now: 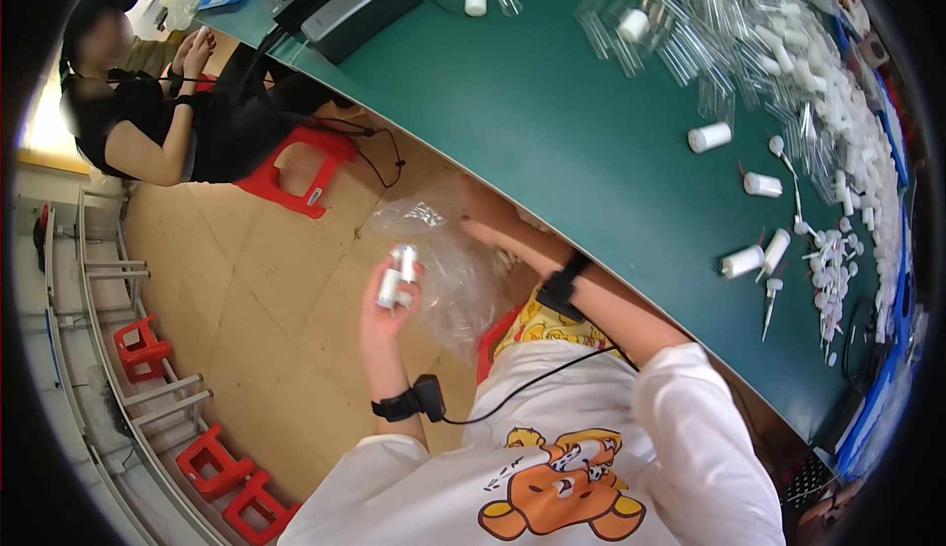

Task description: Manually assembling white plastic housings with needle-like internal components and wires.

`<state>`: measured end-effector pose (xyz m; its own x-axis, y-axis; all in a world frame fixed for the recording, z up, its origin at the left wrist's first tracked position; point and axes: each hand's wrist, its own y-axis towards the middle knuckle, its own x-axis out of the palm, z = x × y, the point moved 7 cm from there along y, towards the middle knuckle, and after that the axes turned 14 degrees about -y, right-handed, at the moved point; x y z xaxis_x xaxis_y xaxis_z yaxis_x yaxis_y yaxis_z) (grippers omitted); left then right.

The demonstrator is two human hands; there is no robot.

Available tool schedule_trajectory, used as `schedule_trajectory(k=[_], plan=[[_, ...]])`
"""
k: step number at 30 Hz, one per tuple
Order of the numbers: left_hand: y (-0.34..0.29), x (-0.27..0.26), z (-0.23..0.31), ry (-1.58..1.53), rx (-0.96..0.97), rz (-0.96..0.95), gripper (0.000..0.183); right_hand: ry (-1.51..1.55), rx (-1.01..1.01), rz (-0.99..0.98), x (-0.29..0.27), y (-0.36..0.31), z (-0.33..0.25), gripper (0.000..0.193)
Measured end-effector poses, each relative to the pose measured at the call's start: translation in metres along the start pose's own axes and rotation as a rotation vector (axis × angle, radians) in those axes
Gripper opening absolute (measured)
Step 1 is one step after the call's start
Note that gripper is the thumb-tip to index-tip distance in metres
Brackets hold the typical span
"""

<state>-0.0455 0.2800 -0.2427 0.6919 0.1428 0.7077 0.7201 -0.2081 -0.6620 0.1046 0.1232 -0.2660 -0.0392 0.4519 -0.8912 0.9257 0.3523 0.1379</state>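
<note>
My left hand (387,311) is closed around a few small white cylinders (388,288), held upright over the floor beside the table. To its right hangs a thin, clear plastic bag (455,285), crumpled and partly open. My right hand (480,223) is at the bag's upper edge, just below the table edge, and seems to grip it; some of its fingers are hidden or blurred. Similar white cylinders (709,137) lie on the green table (552,102), some with a thin red piece at one end.
Clear tubes (680,53), white caps (788,38) and white stemmed pieces (830,270) are heaped along the table's right side. A black box-shaped device (361,12) with cables sits at the far left. Another person (138,102) sits beyond it. Red stools (296,176) stand on the floor.
</note>
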Motion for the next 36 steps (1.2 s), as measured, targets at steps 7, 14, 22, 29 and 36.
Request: schedule_trajectory(k=[7, 14, 22, 29, 36], plan=[[0.004, -0.004, -0.015, 0.112, 0.029, 0.086, 0.035, -0.321, -0.053, -0.094, 0.044, -0.01, 0.033, 0.02], [0.023, 0.009, -0.011, 0.215, 0.074, 0.092, 0.03, -0.312, -0.289, -0.216, -0.001, -0.113, 0.028, 0.017], [0.077, 0.01, -0.076, 0.689, -0.045, -0.029, 0.029, -0.317, -0.473, -0.362, -0.027, -0.179, -0.018, 0.011], [0.156, -0.075, -0.057, 1.854, 0.372, 0.243, 0.043, -0.02, -0.32, -0.38, -0.012, -0.172, -0.002, 0.014], [0.101, -0.005, -0.117, 2.328, 0.141, -0.362, 0.043, 0.007, -0.237, -0.441, 0.003, -0.172, 0.001, 0.016]])
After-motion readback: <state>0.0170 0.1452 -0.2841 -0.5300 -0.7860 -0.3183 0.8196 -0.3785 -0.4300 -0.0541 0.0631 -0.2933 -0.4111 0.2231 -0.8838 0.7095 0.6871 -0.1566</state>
